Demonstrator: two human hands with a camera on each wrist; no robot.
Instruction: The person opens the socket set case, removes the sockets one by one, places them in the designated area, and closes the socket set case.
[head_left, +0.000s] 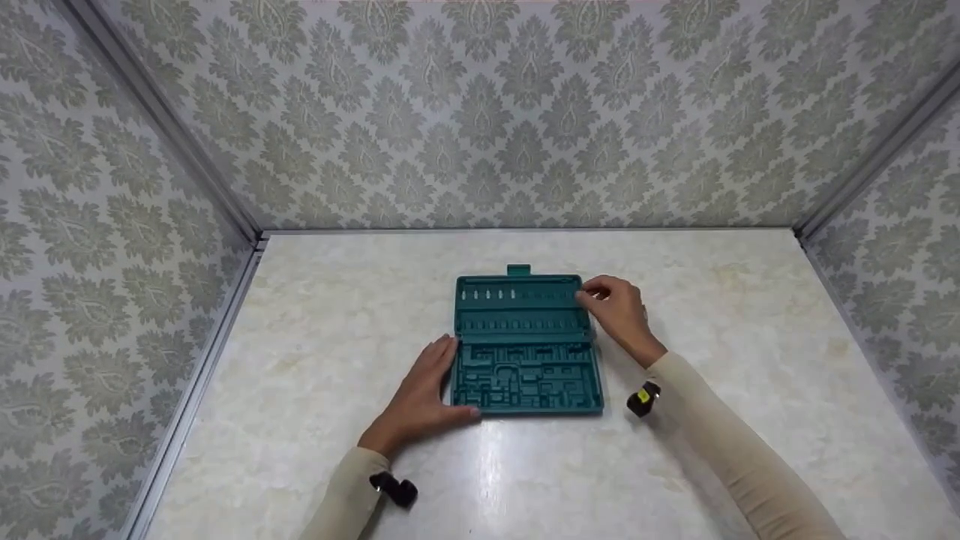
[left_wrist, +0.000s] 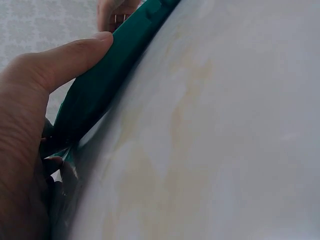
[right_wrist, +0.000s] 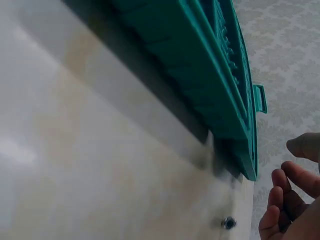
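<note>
A green plastic tool case (head_left: 525,379) lies unfolded on the table, its lid half at the back and its moulded tray half in front. Several small silver bits (head_left: 488,295) stand in the left part of the lid's top row. My left hand (head_left: 420,394) grips the case's front left corner, thumb along the front edge and fingers at the left side. By the lid's upper right corner is my right hand (head_left: 616,304). The right wrist view shows its fingers (right_wrist: 300,177) loosely bent, the thumb apart from them, and nothing visible between.
A small round silver metal piece (right_wrist: 229,223) sits on the table near my right hand. The latch tab (head_left: 518,269) sticks out from the lid's back edge. Patterned walls (head_left: 484,112) border the pale marbled table (head_left: 337,300).
</note>
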